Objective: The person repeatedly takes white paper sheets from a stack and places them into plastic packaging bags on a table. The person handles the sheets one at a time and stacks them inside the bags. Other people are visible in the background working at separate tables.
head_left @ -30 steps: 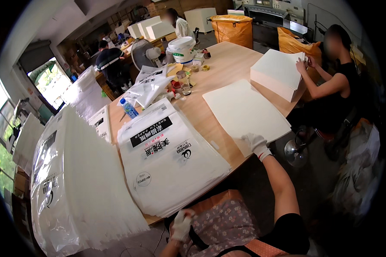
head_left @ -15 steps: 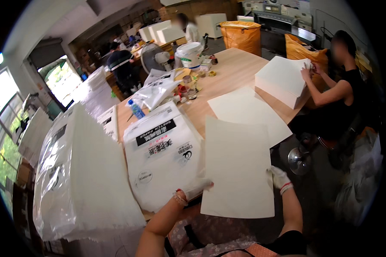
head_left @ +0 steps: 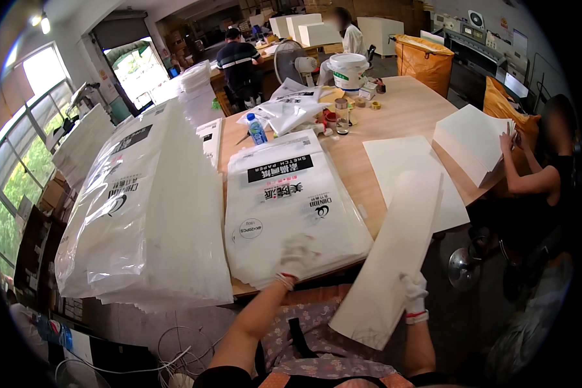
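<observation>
My right hand [head_left: 415, 294], in a white glove with a red cuff edge, grips the right edge of cream paper sheets [head_left: 394, 258]. They are tilted and seen narrow, beyond the table's front edge; how many sheets there are I cannot tell. My left hand [head_left: 297, 255], also gloved and blurred by motion, is over the near part of a stack of printed clear plastic bags [head_left: 291, 187]. Its fingers look stretched out, with nothing held in them. Whether it touches the top bag I cannot make out.
Left of the bags lies a larger pile of clear plastic bags [head_left: 155, 213]. Cream sheets [head_left: 407, 174] lie on the wooden table [head_left: 407, 107]. At right, a co-worker [head_left: 543, 168] handles a paper stack [head_left: 472, 139]. Farther back stand a water bottle [head_left: 256, 129], bucket [head_left: 349, 70] and fan [head_left: 291, 63].
My left hand has let go of the sheets and moved onto the printed bags. The sheets, now held by my right hand alone, have turned from facing me to a narrow slant. The view has shifted.
</observation>
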The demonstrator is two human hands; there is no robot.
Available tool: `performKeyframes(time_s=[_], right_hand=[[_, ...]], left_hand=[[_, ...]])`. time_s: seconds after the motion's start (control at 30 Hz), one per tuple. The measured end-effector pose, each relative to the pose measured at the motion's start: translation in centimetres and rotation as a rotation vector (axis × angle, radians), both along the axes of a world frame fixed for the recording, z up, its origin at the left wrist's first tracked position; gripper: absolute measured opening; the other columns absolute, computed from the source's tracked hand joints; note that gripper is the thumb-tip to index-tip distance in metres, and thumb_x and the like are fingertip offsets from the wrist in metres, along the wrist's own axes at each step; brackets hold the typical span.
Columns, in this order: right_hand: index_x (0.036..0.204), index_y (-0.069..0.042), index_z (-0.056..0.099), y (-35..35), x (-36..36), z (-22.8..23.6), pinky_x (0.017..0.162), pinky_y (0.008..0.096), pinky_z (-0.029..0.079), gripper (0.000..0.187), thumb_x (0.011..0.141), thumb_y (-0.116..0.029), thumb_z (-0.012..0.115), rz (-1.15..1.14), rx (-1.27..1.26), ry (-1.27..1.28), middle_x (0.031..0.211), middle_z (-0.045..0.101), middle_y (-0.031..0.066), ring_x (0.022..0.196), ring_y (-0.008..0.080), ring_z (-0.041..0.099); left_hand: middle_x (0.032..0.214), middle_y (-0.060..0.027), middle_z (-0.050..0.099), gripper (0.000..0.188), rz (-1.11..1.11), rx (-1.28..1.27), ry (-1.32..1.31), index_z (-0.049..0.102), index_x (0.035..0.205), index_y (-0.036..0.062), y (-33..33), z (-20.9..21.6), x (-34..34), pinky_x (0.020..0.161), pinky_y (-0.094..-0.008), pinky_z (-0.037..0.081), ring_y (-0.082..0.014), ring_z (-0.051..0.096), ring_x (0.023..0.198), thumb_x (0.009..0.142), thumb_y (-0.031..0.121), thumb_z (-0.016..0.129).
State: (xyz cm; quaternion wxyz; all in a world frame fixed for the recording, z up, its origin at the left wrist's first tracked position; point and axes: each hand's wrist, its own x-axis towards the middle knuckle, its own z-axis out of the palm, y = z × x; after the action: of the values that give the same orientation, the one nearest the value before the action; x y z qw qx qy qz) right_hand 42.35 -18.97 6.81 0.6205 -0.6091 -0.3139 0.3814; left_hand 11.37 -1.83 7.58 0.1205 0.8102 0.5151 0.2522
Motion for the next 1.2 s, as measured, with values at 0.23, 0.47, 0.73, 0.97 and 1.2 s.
performKeyframes(time_s=[0.23, 0.47, 0.73, 0.97, 1.2], right_hand=[[0.087, 0.001, 0.065, -3.5, -0.1, 11.8, 0.060, 0.0286, 0.049, 0.016, 0.075, -0.005, 0.058, 0.273, -0.089, -0.522, 0.074, 0.065, 0.0074, 0.067, 0.0152, 0.060], [0.075, -0.006, 0.064, -0.9, -5.7, 12.2, 0.058, 0.0404, 0.048, 0.025, 0.076, -0.031, 0.063, 0.736, -0.048, -1.184, 0.071, 0.062, 0.0154, 0.068, 0.0334, 0.060], [0.072, -0.004, 0.062, 1.4, -6.6, 9.3, 0.060, 0.0420, 0.047, 0.041, 0.074, -0.045, 0.065, 0.795, -0.164, -1.063, 0.069, 0.061, 0.0156, 0.068, 0.0347, 0.060], [0.091, -0.001, 0.059, 7.5, -7.2, 9.8, 0.065, 0.0346, 0.049, 0.043, 0.075, -0.039, 0.069, 0.372, -0.374, -0.933, 0.078, 0.064, 0.0160, 0.074, 0.0312, 0.063], [0.109, -0.001, 0.057, 18.5, -5.0, -1.3, 0.072, 0.0360, 0.052, 0.038, 0.089, -0.033, 0.050, 0.095, -0.252, -1.530, 0.094, 0.064, 0.0189, 0.088, 0.0315, 0.063]], left_hand=[[0.096, -0.0131, 0.065, 0.031, 0.132, -0.492, 0.133, 0.064, 0.100, 0.0156, 6.6, -0.8, -3.5, 0.083, -0.0395, 0.046, -0.0343, 0.058, 0.088, 0.082, 0.039, 0.054], [0.074, -0.0067, 0.059, 0.016, -0.073, -1.131, -1.332, 0.060, 0.087, 0.0064, 15.3, -8.2, -8.0, 0.067, -0.0329, 0.050, -0.0194, 0.056, 0.063, 0.086, 0.019, 0.050], [0.073, -0.0020, 0.055, 0.014, -0.572, -0.118, -0.697, 0.057, 0.096, 0.0042, 14.5, 14.6, -0.5, 0.061, -0.0285, 0.045, -0.0104, 0.052, 0.069, 0.087, 0.014, 0.053], [0.108, -0.0197, 0.058, 0.053, -0.525, -0.223, -0.316, 0.043, 0.128, 0.0064, -1.4, 6.1, 7.5, 0.086, -0.0458, 0.045, -0.0365, 0.056, 0.103, 0.078, 0.019, 0.058], [0.099, -0.0154, 0.058, 0.046, -0.373, 0.028, -0.031, 0.048, 0.122, 0.0077, -2.2, 0.6, 2.6, 0.076, -0.0434, 0.050, -0.0311, 0.058, 0.084, 0.079, 0.016, 0.060]])
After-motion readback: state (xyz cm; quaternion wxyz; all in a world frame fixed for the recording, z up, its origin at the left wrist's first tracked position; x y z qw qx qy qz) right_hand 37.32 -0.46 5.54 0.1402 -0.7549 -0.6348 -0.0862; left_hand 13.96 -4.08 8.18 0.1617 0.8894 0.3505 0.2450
